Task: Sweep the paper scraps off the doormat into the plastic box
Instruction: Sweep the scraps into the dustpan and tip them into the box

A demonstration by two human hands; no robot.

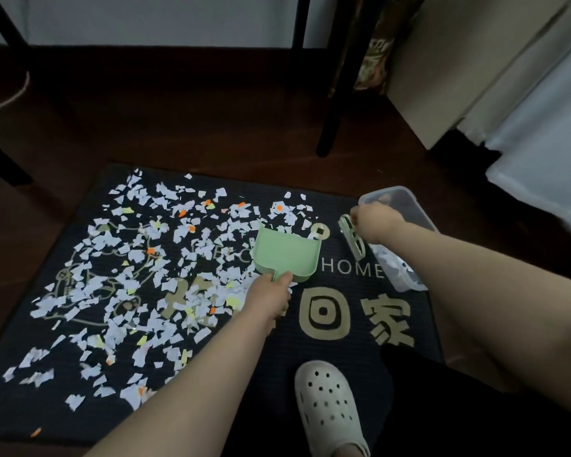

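As the left hand [271, 293] gripped the dustpan [287, 255] among paper scraps [129, 258] on the doormat's [277, 357] left half, the right hand [374, 224], pinching a brush [351, 240] beside the right-edge plastic box [406, 196], probably needed short strokes toward the pan's lip.

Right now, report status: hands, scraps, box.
Left hand grips dustpan. Right hand holds brush beside plastic box. Paper scraps mostly on doormat. Nothing in the way.

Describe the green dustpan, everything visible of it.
The dustpan is small, pale green and plastic by its look: a flat tray with raised side walls and a short handle. It is over the doormat, at the edge of the paper scraps, mouth pointing away from the person. The left hand grips the handle. The tray looks nearly bare.
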